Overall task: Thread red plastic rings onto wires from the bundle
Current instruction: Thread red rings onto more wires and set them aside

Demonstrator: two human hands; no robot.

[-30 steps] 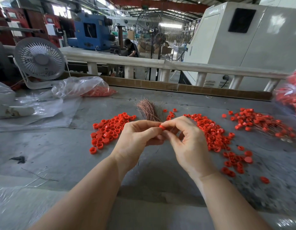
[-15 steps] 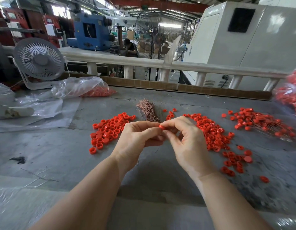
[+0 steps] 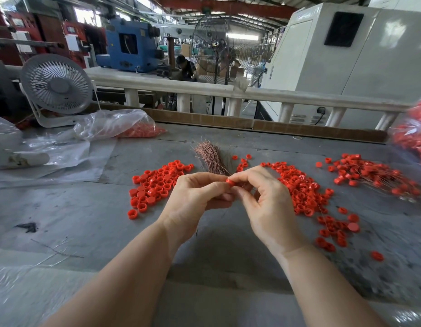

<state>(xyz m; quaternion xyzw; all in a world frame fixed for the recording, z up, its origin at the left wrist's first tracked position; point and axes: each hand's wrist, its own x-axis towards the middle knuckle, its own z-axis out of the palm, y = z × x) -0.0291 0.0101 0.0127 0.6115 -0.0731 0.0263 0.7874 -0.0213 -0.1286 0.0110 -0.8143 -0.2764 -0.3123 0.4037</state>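
Note:
My left hand [image 3: 195, 197] and my right hand [image 3: 263, 199] meet above the grey table [image 3: 63, 220], fingertips together. Between them sits one red ring [image 3: 230, 182], pinched by both hands' thumbs and forefingers. The wire itself is too thin to make out between the fingers. Just behind my hands a bundle of copper-coloured wires [image 3: 211, 156] fans out on the table. Loose red rings lie in a pile on the left [image 3: 155, 185] and a longer pile on the right [image 3: 306, 192]. At the far right lie rings threaded on wires [image 3: 374, 175].
A clear bag of red rings [image 3: 124, 126] and plastic sheeting lie at the back left by a small grey fan [image 3: 56, 86]. Another bag of red rings [image 3: 412, 138] hangs at the right edge. A white railing [image 3: 204, 90] runs behind the table.
Both hands stay in place with the ring between the fingertips; the right hand's lower fingers have spread slightly.

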